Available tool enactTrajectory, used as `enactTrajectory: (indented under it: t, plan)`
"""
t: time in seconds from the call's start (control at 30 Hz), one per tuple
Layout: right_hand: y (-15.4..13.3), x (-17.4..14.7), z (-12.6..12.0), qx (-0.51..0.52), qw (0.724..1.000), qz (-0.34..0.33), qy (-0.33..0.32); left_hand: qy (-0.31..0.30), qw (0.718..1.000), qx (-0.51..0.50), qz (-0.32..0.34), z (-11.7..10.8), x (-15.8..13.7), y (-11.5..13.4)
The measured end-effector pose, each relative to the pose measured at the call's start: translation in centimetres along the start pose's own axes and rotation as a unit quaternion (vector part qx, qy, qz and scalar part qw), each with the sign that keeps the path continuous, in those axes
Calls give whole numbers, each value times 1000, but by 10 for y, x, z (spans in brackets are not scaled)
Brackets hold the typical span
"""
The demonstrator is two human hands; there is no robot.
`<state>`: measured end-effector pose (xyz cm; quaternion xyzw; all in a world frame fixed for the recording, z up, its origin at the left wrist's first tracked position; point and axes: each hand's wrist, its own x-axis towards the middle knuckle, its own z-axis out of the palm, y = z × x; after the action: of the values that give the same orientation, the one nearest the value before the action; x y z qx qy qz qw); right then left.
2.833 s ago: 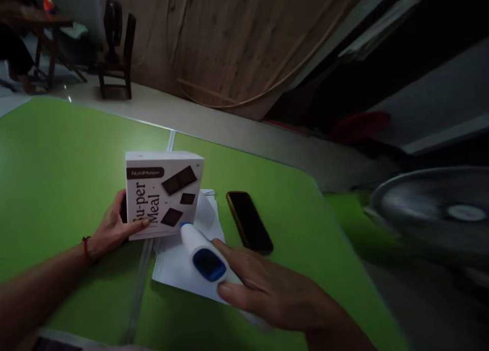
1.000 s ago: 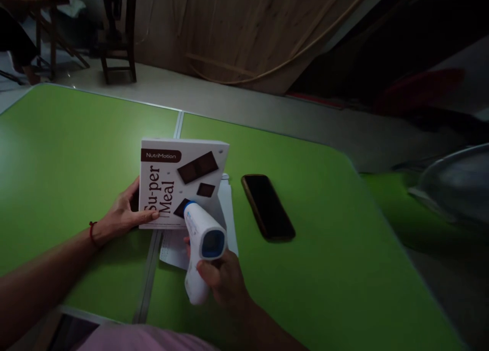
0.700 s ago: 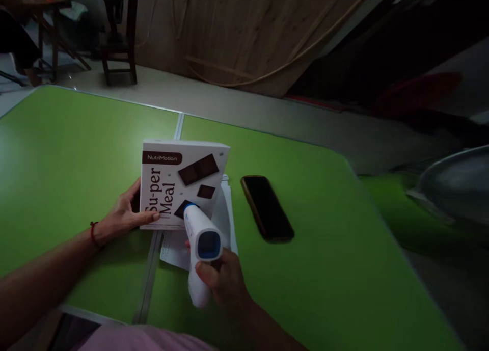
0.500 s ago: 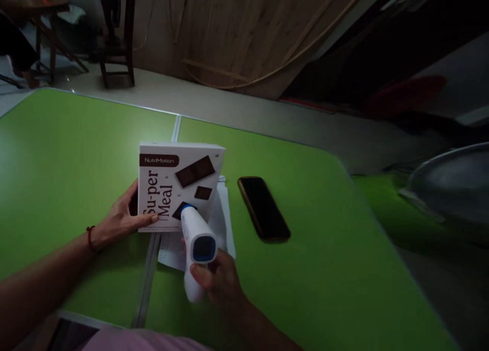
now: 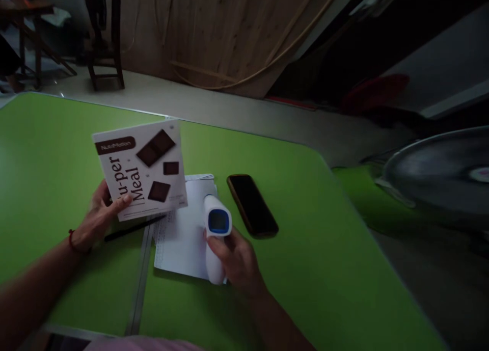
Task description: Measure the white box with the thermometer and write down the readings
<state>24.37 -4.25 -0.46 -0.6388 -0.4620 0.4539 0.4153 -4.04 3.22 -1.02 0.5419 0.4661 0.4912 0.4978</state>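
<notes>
My left hand (image 5: 103, 213) grips the lower left edge of a white box (image 5: 153, 175), thumb across its front. The box stands tilted, its printed side with brown squares and the words "Meal" and "NutriMotion" facing me. Closed round the handle of a white infrared thermometer (image 5: 214, 259) is my right hand (image 5: 239, 259); the small blue-rimmed screen points at me. Beneath the thermometer lie white papers (image 5: 183, 244). A black pen (image 5: 130, 228) rests below the box, its right end by the papers.
A dark phone (image 5: 252, 206) in a brown case lies right of the papers on the green table (image 5: 313, 269). A metal strip divides the tabletop. At the right stands a large fan (image 5: 439, 172). Beyond the table are a wooden chair (image 5: 107, 60) and part of a person at far left.
The box has moved left and up with my left hand and is now tilted, uncovering the pen and more paper. My right hand has drawn the thermometer rightward, away from the box.
</notes>
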Motion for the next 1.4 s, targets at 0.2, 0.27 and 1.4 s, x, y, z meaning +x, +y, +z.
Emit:
enactTrajectory:
  t: [0.2,0.27,1.4]
  plan:
    - [23,28,-13,-249,966,3,73,70,994,38,72,-5,5,-7]
    - [30,33,-11,-306,946,-19,101,90,992,55,75,-6,6,-8]
    - [14,25,-36,-240,950,-149,133,-401,721,449,344,38,-40,-5]
